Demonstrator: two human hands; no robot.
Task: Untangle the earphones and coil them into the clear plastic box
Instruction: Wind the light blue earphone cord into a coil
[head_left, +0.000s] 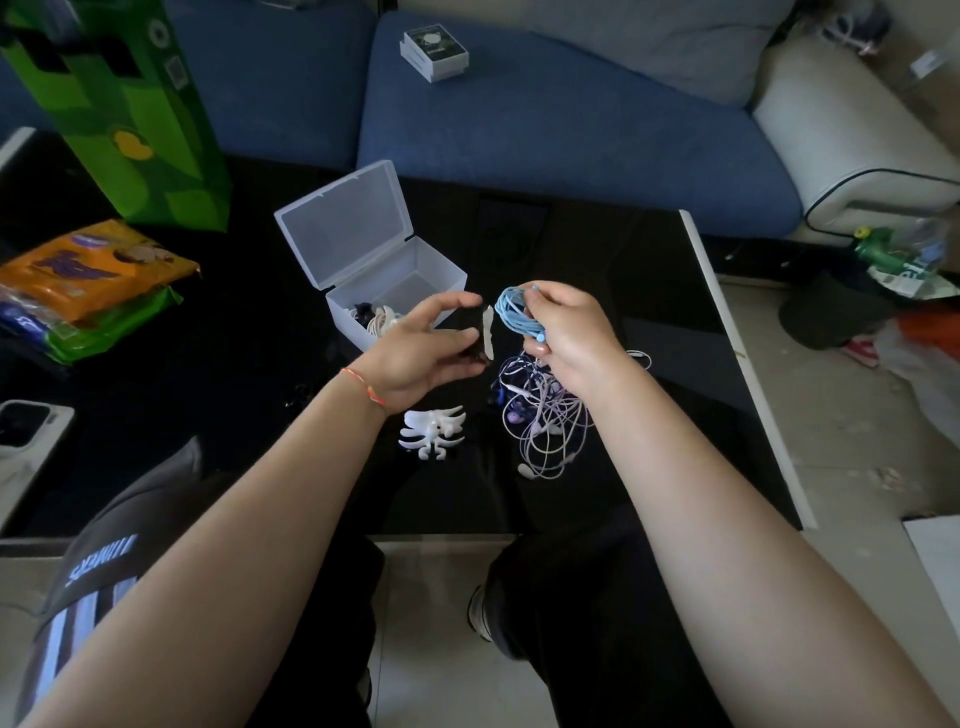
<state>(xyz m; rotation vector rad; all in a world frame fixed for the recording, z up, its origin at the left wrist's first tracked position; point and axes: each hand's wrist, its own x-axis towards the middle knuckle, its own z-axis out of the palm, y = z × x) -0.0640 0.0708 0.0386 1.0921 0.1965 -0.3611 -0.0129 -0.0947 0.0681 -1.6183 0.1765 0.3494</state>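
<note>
R hand (569, 332) fingers curl tight round blue earphones (514, 312), coiled; L hand (426, 348) pinches dark clip (475, 332) w/ white edge; I'd bind coil snug, then drop into clear box (395, 291) just beside; tangle (540, 415) on worktop (597, 244) waits.

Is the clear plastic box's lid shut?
No, the clear plastic box stands with its hinged lid tilted up and back, and coiled earphones show inside.
</note>
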